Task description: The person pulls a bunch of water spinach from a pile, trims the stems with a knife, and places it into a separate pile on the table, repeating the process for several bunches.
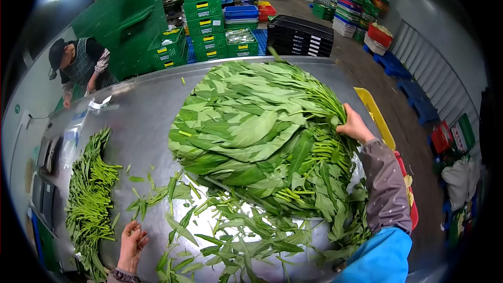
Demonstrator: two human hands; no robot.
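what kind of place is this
Probably a vegetable sorting or packing room: a big pile of leafy greens and loose cuttings lie on a metal table, with stacks of green crates beyond it.

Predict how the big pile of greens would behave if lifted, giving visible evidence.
The pile would probably sag and shed pieces, since it is many separate stems with no tie in view. Its leaves look thin and overlap loosely, so they would likely flop. The stems by the right hand look straighter, so perhaps they would bend less.
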